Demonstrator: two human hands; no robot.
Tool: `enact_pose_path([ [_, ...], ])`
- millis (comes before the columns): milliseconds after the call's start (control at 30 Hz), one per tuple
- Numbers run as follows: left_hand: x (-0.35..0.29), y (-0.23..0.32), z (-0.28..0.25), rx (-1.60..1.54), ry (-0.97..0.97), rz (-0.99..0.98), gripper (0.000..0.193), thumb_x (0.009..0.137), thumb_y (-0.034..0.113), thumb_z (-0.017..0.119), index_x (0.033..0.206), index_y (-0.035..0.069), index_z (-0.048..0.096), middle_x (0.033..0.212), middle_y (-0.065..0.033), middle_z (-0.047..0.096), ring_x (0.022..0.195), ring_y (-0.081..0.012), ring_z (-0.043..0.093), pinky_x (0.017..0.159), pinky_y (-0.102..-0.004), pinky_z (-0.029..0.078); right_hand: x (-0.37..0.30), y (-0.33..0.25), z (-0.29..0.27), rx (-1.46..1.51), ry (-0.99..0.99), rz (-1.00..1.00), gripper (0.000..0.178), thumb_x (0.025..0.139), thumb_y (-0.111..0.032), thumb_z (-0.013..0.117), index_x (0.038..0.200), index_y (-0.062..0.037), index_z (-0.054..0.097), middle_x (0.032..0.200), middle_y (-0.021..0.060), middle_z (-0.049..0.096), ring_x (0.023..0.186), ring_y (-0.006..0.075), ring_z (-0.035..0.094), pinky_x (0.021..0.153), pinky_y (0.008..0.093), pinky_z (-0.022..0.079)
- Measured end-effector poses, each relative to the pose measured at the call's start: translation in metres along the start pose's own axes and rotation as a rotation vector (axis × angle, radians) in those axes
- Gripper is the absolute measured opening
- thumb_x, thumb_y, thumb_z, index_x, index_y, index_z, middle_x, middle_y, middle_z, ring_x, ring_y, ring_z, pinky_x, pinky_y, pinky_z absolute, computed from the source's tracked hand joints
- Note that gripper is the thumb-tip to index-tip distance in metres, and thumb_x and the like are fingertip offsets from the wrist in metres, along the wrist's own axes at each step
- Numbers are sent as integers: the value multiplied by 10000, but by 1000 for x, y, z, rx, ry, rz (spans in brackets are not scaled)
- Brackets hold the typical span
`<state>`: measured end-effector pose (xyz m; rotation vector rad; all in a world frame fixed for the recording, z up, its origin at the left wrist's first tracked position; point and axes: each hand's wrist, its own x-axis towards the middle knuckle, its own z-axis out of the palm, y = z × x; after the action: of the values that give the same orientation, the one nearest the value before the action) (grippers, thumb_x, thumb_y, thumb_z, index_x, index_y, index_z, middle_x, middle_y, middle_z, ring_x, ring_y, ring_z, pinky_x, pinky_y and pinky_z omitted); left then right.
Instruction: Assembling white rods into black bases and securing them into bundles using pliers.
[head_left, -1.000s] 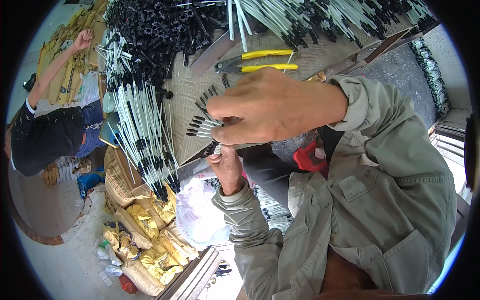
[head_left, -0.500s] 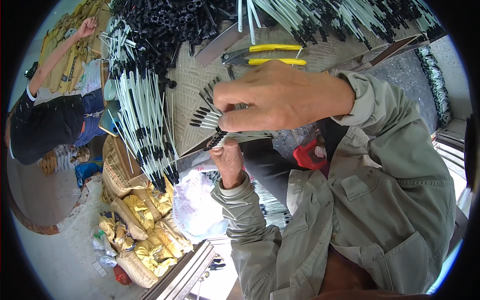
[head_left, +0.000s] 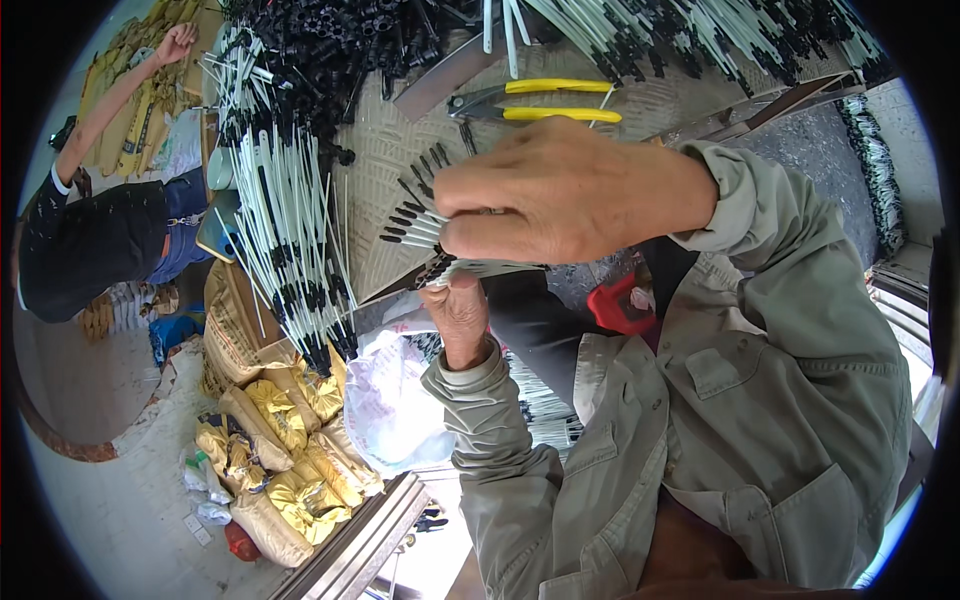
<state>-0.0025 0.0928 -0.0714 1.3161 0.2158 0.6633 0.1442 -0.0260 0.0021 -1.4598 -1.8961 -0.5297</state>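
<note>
The right hand [head_left: 570,190] pinches fanned, black-tipped pale rods [head_left: 418,233], tips toward nine o'clock; at its seven o'clock the left hand [head_left: 461,308] clasps another bunch [head_left: 437,268]. Beyond, toward seven, a translucent plastic bag [head_left: 388,405] hides its contents.

Two grey-sleeved hands [head_left: 570,190] [head_left: 460,310]; one pliers [head_left: 562,114]; one co-worker [head_left: 100,240].

Slim white rods [head_left: 425,228] with black tips fan leftward near a similar bundle [head_left: 497,268]
</note>
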Motion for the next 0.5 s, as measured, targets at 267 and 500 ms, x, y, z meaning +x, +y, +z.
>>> enact_pose_path([
  [267, -3, -4, -5, 11, 40, -17, 517, 740, 474, 666, 913, -3, 568, 903, -6, 566, 795, -93, 485, 705, -261, 403, 3, -6, -8, 45, -1, 32, 161, 695, -122, 585, 818, -49, 509, 748, 29, 408, 598, 134, 504, 420, 268, 375],
  [500, -2, -10, -12, 127, -10, 30, 584, 760, 551, 594, 933, -5, 562, 909, -17, 568, 807, -97, 491, 702, -265, 404, -1, 1, -1, 158, -6, 72, 140, 731, -113, 589, 834, -56, 514, 795, 35, 430, 576, 155, 506, 424, 280, 367],
])
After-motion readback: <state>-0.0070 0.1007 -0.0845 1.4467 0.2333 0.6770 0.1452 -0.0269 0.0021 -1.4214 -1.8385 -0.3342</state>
